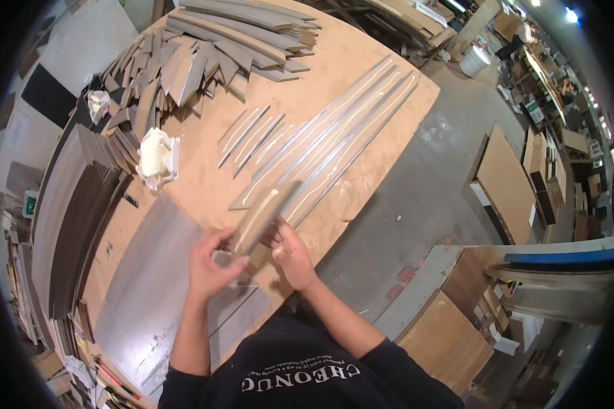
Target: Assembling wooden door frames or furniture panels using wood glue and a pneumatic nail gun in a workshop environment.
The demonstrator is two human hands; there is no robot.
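Observation:
A short grey-edged wooden strip (258, 219), slightly blurred, carries a pale line of glue along its face. My left hand (213, 264) grips its near end between thumb and fingers. My right hand (291, 255) is closed on its right edge, with the fingertips partly hidden behind it. Beyond the hands, several long strips (341, 126) lie side by side on the table, with wavy glue lines on them. Several shorter glued strips (251, 142) lie to their left. Under my forearms is a broad grey panel (147, 255).
A heap of loose grey strips (184, 65) covers the far left of the wooden table (389, 174). A white tub of cream-coloured glue (158, 157) stands in front of it. Stacked curved panels (75, 218) line the left edge. Boards (512, 180) lie on the floor at right.

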